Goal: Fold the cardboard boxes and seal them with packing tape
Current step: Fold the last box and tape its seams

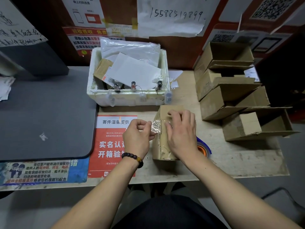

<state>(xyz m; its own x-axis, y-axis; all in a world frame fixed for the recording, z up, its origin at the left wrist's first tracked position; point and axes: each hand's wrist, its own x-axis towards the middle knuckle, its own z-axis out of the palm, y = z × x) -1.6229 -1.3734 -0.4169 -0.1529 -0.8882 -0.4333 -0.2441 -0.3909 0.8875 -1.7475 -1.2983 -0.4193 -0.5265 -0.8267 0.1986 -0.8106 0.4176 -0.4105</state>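
A small closed cardboard box (160, 142) stands on the wooden table in front of me, with clear tape running along its top. My right hand (181, 131) lies flat on the box top, fingers spread and pressing the tape down. My left hand (137, 136), a bead bracelet on its wrist, pinches the loose crinkled end of the clear tape (156, 127) at the box's left edge. A tape roll (203, 148) with a blue rim and orange core lies right of the box, partly hidden behind my right wrist.
A white foam bin (128, 96) of papers and bags stands behind the box. Several open folded cardboard boxes (231, 100) are stacked at the right. A grey mat (42, 116) covers the left side, with a red notice (112, 146) beside it.
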